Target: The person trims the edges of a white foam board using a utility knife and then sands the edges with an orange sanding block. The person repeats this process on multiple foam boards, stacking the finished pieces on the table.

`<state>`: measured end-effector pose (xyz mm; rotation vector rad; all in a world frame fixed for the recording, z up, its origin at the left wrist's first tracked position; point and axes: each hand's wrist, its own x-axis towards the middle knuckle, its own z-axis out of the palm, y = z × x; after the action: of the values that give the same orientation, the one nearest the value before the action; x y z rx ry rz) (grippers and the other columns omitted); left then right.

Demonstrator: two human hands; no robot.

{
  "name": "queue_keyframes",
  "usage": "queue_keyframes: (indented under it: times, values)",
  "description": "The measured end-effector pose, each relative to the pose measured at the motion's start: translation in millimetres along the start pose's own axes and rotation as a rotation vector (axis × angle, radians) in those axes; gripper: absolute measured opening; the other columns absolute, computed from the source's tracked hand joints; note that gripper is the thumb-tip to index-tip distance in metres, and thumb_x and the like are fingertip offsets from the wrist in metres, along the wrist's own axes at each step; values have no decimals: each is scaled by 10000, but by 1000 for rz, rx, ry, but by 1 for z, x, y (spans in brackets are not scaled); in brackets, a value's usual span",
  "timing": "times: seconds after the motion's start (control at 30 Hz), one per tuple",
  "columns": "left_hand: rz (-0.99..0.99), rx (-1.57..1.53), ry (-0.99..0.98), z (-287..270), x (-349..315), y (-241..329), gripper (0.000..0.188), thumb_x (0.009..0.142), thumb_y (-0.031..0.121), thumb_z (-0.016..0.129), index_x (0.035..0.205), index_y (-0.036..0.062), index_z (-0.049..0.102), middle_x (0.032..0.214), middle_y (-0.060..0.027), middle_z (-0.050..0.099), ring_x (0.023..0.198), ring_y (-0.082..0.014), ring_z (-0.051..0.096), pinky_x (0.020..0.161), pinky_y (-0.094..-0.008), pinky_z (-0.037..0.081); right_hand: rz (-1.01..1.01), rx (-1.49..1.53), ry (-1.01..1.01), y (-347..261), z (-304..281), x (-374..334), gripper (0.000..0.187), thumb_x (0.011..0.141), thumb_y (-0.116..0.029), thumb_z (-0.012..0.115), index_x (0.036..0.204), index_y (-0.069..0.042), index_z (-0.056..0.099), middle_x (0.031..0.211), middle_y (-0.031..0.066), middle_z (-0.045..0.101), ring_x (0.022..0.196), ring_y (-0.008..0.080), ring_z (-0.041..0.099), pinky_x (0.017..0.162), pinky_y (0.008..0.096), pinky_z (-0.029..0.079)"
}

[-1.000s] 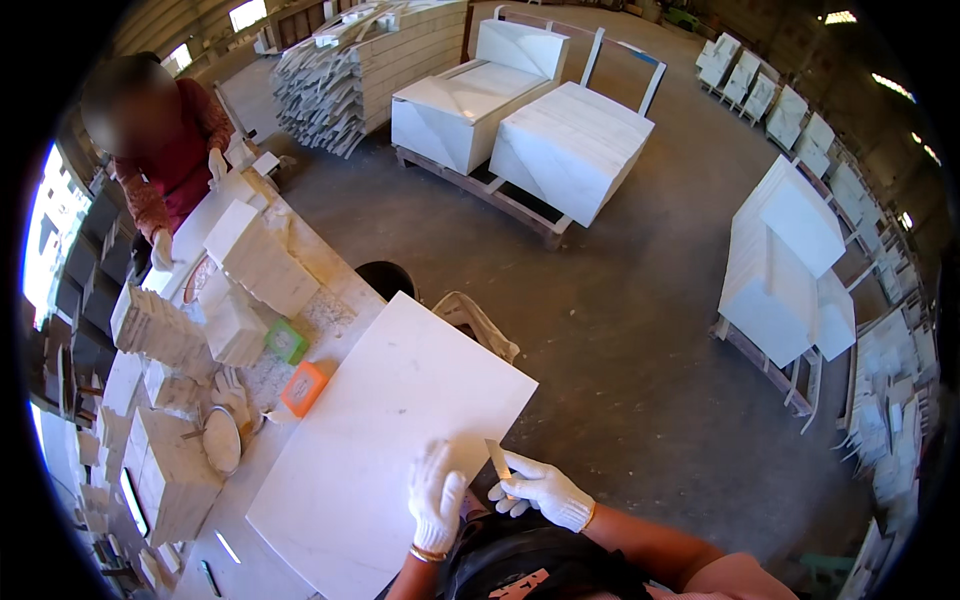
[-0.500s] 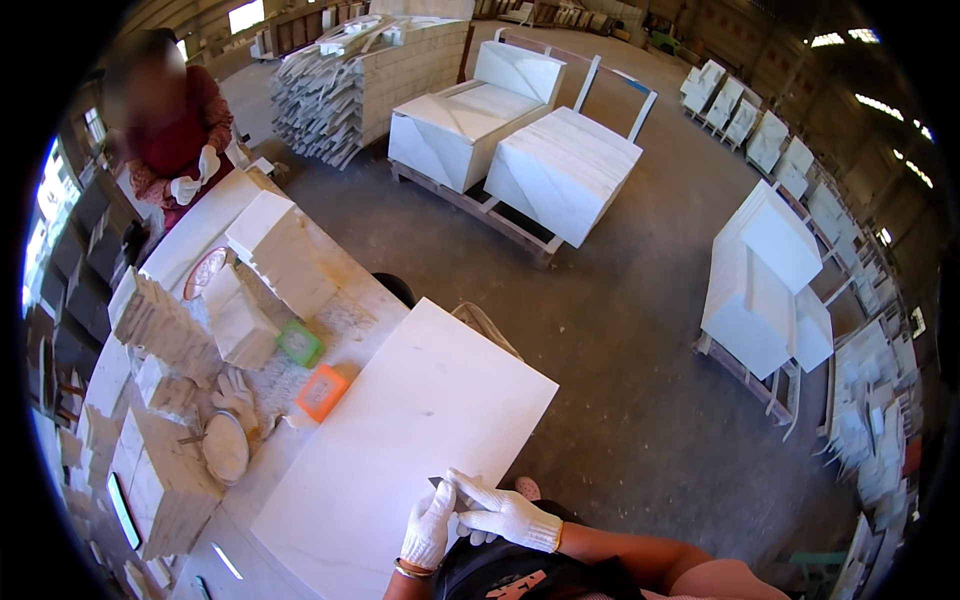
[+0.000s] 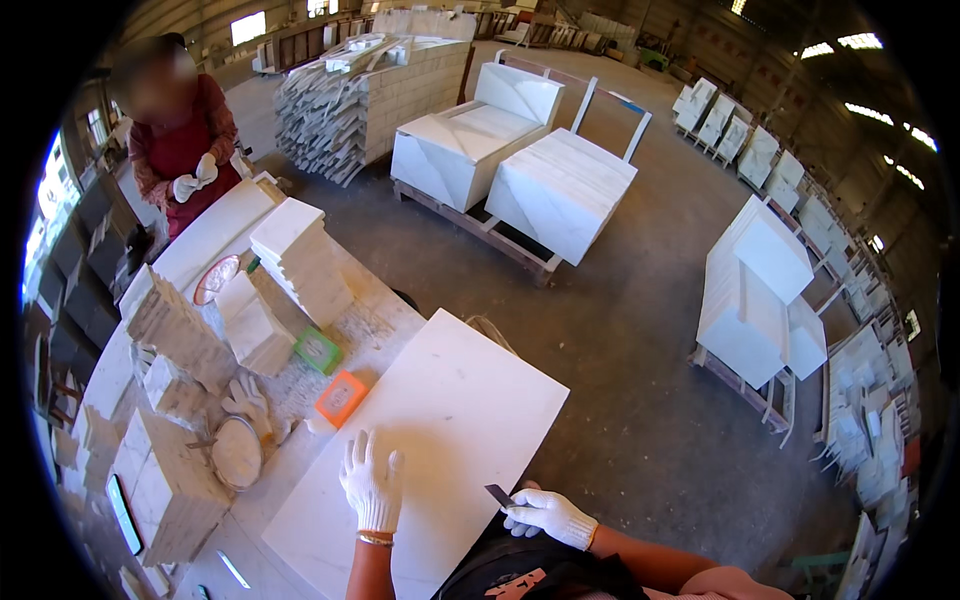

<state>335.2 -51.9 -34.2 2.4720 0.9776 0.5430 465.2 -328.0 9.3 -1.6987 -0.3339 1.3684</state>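
A white marble slab (image 3: 450, 410) with faint grey marks lies in front of me. My left hand (image 3: 372, 485), in a white knit glove, rests on it with the fingers stretched out and holds nothing. At the slab's near right edge, my right hand (image 3: 545, 515), gloved too, pinches a small dark flat blade-like piece (image 3: 498, 495) that points up and left. Beyond my left hand, an orange block (image 3: 341, 399) sits beside the slab's left edge. A green block (image 3: 318, 350) lies a little farther off.
Stacked marble pieces (image 3: 170, 490), a round dish (image 3: 237, 452), a loose glove (image 3: 247, 402) and a phone (image 3: 124, 515) are on the left. A co-worker (image 3: 185, 140) with white gloves stands at the table's far left. Pallets of marble boxes (image 3: 560, 180) stand on the floor ahead and right.
My hands were together at the slab's near edge around the dark piece. The left hand has moved left onto the slab and opened; the right has drawn right with the piece.
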Motion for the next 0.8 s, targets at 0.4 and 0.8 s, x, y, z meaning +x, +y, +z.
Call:
queue_keyframes:
  times: [0.4, 0.8]
  values:
    - [-67, 350, 95, 38, 20, -28, 659, 864, 394, 697, 1424, 89, 533, 1502, -205, 466, 1431, -421, 375, 1142, -579, 309, 84, 116, -157, 31, 3, 36, 379, 1039, -385, 579, 1271, -93, 647, 1158, 6, 675, 1017, 113, 641, 777, 241, 540]
    - [-222, -173, 295, 49, 31, -62, 350, 891, 287, 692, 1180, 95, 648, 1134, -120, 651, 952, -330, 634, 767, -460, 530, 0, 137, -145, 46, 10, 60, 293, 1001, -290, 640, 1087, -18, 708, 950, 83, 748, 768, 113, 676, 700, 251, 534]
